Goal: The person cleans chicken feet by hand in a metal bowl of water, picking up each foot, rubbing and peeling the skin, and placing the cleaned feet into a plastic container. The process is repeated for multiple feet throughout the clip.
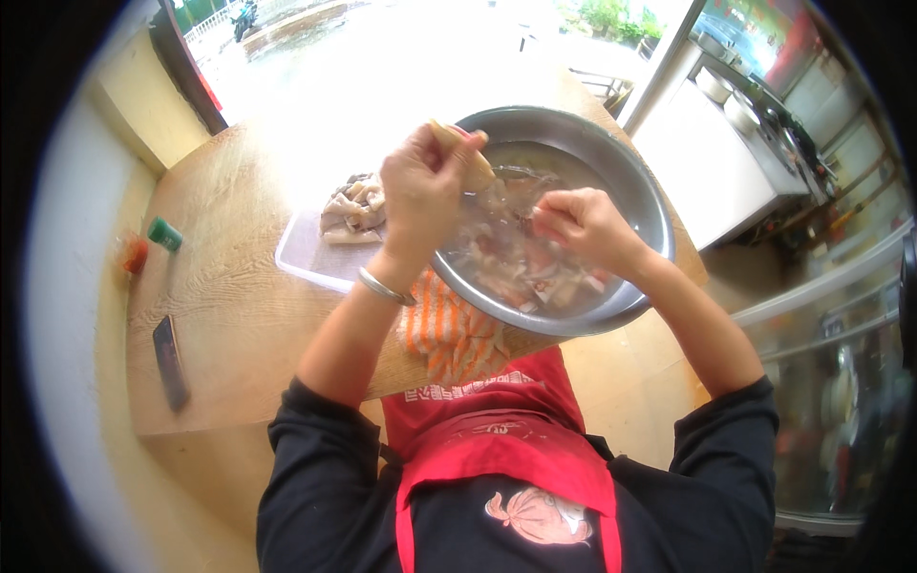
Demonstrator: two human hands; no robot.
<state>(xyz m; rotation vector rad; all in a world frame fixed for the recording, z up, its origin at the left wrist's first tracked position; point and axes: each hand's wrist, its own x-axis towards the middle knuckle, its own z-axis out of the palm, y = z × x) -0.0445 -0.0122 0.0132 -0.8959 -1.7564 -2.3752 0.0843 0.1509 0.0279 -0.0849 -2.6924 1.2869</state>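
My left hand (pixel 423 190), with a metal bangle at the wrist, grips a pale, flat piece of meat or skin (pixel 478 172) above the left part of a large stainless steel basin (pixel 634 168). Cloudy water fills much of the basin, and several soft pale and pinkish pieces of meat (pixel 501 268) lie in it. Over the water on the right is my right hand (pixel 591 225), its fingers pinched together. Blur hides whether anything small is between those fingertips. To the left of the basin, a translucent plastic tray (pixel 304 251) holds a heap of pale, folded pieces (pixel 354 208).
An orange-and-white striped cloth (pixel 451 329) lies at the wooden table's (pixel 236 286) near edge, beside the basin. Further left are a phone (pixel 170 364), a green-capped container (pixel 165 234) and an orange-red item (pixel 134 254). A white counter (pixel 716 172) with pots stands at right.
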